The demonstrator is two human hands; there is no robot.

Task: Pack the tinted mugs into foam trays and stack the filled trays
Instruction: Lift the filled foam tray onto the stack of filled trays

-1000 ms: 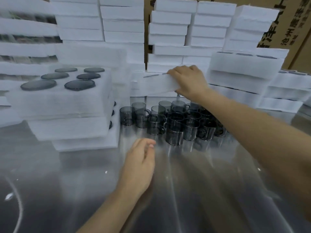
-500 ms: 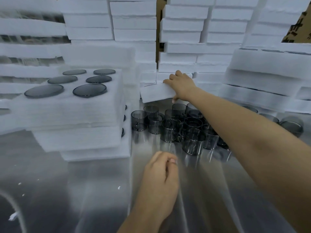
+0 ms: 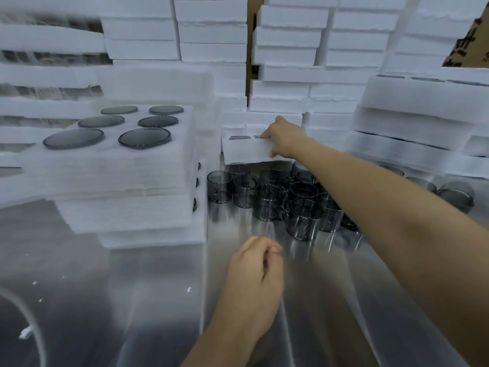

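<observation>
Partway through, by the look of it. Far left on the bench (image 3: 132, 300): stack of filled trays (image 3: 124, 178), six mug bases showing in the top one. Centre, low: left hand (image 3: 254, 276), fingers loosely curled round nothing. Behind it, loose tinted mugs (image 3: 275, 197), unpacked. Above those, right hand (image 3: 287, 140), fingers gripping a seemingly empty foam tray (image 3: 246, 152). Few more mugs far right.

A packing workshop: stacked white foam trays (image 3: 211, 30) wall a steel table (image 3: 132, 300) crowded with tinted mugs (image 3: 270, 197).
</observation>
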